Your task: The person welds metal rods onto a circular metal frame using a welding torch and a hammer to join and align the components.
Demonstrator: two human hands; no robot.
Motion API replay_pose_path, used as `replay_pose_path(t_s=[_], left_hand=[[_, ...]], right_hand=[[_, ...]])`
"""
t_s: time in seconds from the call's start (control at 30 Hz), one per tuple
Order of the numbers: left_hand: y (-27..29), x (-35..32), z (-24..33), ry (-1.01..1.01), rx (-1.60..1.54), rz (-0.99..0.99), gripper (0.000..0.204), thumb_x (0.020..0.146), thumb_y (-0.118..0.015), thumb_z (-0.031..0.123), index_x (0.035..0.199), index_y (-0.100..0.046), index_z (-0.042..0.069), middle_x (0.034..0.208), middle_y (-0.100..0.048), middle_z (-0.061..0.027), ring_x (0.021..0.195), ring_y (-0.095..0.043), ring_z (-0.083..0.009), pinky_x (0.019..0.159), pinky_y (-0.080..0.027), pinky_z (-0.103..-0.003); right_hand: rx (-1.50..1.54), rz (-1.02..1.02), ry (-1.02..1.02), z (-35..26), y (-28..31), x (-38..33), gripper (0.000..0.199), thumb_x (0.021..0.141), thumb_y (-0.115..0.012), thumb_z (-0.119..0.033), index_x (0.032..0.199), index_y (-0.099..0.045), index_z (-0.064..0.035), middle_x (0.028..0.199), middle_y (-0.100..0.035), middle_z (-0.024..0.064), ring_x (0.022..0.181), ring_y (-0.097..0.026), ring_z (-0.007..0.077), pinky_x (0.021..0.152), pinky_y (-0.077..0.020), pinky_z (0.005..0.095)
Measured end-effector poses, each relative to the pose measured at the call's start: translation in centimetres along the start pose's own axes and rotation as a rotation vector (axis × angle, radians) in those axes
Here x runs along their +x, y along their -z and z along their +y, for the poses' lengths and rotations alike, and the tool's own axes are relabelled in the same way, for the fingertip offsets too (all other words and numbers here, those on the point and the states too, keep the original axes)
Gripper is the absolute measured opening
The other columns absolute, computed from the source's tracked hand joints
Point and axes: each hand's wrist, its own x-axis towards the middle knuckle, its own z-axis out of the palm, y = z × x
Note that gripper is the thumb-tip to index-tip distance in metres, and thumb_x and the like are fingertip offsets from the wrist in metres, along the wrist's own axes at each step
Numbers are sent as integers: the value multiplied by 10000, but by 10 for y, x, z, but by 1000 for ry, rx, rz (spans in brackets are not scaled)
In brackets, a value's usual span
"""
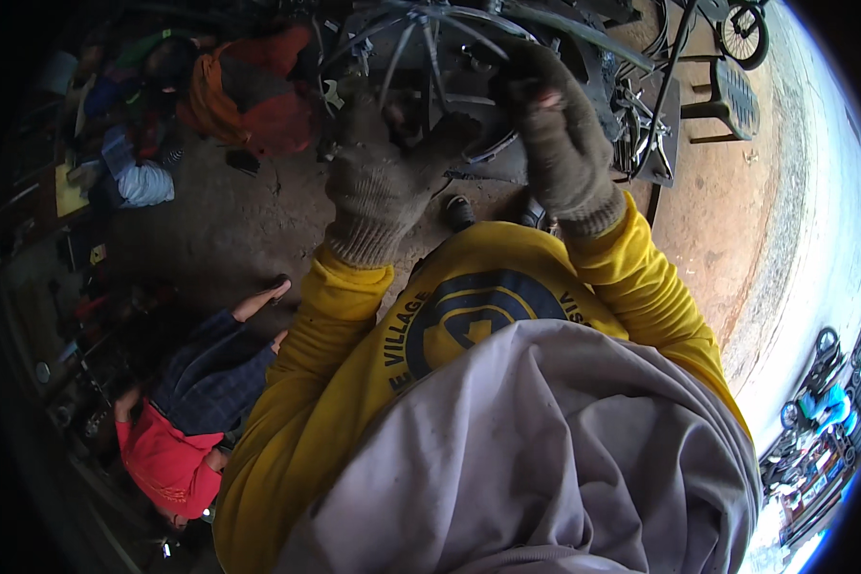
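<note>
A dark knit work glove covers my left hand (383, 163), which is raised in front of me. Its thumb reaches right and stands apart from the fingers, and I see nothing held between them. My right hand (560, 139), in a matching glove, is curled with the fingertips bent inward; what they close on is hidden in shadow. Between and beyond both hands is a metal frame (430, 43) of thin curved bars that spread from one point at the top. A curved metal rim (497, 149) shows low between the hands.
Metal tools (631, 120) lie on a dark work table (667, 158) at the right, with a plastic chair (732, 100) beyond. A person in orange (249, 91) is at the far left; another in a red top (167, 459) is at the lower left. Clutter lines the left side.
</note>
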Motion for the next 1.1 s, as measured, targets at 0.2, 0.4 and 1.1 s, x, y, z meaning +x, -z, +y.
replay_pose_path(t_s=[0.2,0.4,1.1], left_hand=[[-20,-3,17,-196,120,-81,494,717,-926,307,949,-567,60,775,-612,11,633,-574,-95,542,-477,-287],[-23,-5,59,-462,295,-109,561,702,-846,575,838,-591,95,748,-616,-77,660,-643,-285,588,-525,-397],[-98,-16,67,-776,72,-228,562,772,-750,631,939,-644,105,900,-592,-100,682,-615,-308,632,-513,-433]], right_hand=[[-225,44,92,32,48,-20,361,906,-511,32,1257,-592,5,1008,-731,117,843,-713,182,723,-564,268],[219,189,-171,1,54,-60,650,1005,-425,-597,1300,-567,-35,1059,-655,46,913,-593,135,799,-457,274],[-232,498,-234,-23,104,-124,718,1012,-345,-649,1336,-540,-39,1169,-654,96,889,-621,160,805,-523,335]])
